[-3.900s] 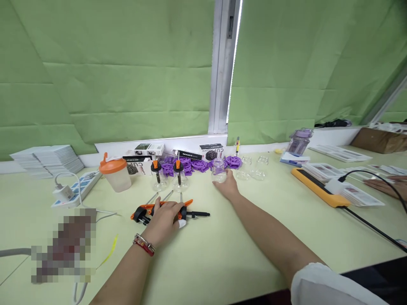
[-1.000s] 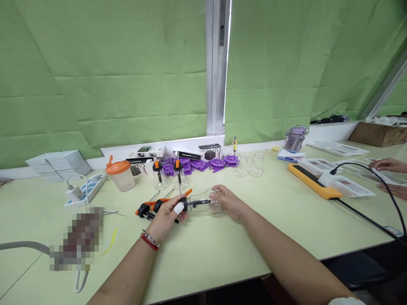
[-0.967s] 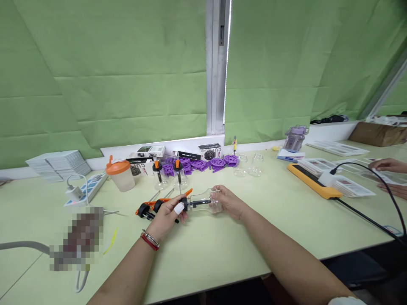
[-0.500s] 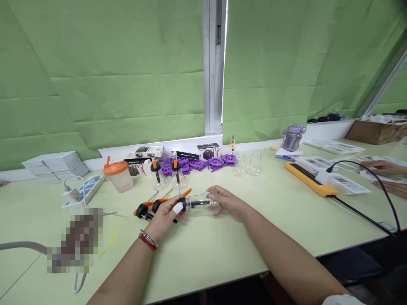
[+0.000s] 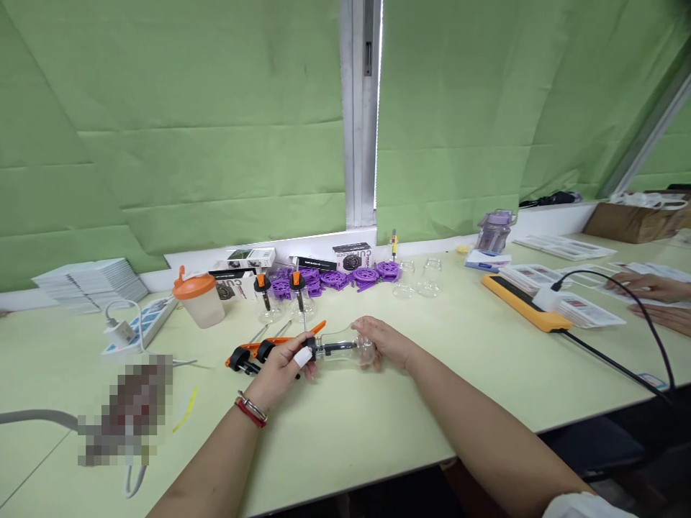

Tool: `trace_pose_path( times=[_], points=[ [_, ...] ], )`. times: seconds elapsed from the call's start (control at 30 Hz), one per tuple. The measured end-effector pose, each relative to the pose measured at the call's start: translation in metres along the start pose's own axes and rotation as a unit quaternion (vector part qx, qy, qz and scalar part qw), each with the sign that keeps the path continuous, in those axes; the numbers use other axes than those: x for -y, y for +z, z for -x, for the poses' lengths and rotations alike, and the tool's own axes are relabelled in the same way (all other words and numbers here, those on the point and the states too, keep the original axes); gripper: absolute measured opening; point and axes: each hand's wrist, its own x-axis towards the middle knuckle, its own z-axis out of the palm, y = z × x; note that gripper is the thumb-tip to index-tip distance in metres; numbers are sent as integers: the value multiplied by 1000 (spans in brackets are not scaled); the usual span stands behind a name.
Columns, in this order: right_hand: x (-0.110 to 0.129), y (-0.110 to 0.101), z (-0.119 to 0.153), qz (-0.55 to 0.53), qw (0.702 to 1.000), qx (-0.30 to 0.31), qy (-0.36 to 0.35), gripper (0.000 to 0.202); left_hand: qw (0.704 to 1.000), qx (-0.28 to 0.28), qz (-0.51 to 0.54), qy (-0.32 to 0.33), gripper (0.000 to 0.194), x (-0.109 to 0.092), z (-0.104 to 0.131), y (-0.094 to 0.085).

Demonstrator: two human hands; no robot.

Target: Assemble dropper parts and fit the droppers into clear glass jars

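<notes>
A clear glass bottle (image 5: pixel 347 357) lies sideways just above the table, a dark stem visible inside it. My right hand (image 5: pixel 386 344) is wrapped round its wide base end. At the neck, my left hand (image 5: pixel 284 362) grips the black cap (image 5: pixel 312 347), with white tape on one digit. The cap meets the neck; whether it is fully seated I cannot tell. Beside my left hand lie black lids with orange levers (image 5: pixel 239 357) and metal spouts. Behind stand two capped glass bottles (image 5: pixel 270 314), and two uncapped glass bottles (image 5: pixel 429 284) stand farther right.
Purple plastic parts (image 5: pixel 335 280) and small boxes (image 5: pixel 353 255) line the back. An orange-lidded cup (image 5: pixel 208 309) and a power strip (image 5: pixel 156 316) are at left. To the right lie an orange power strip (image 5: pixel 521 306) and printed sheets, near a co-worker's hands (image 5: pixel 661 298).
My right hand's fingers have shifted slightly around the bottle's base, and the stem inside looks straighter. My left hand keeps its grip. The whole view has moved a little.
</notes>
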Motion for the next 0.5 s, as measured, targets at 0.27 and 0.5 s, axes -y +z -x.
trace_pose_path(
  times=[0.27,0.5],
  points=[
    [4,2,3,-58,998,21,4,61,999,-34,2,-12,55,4,-4,-2],
    [2,-7,1,-25,999,41,1,52,999,-45,12,0,56,3,-2,-3]
  ],
)
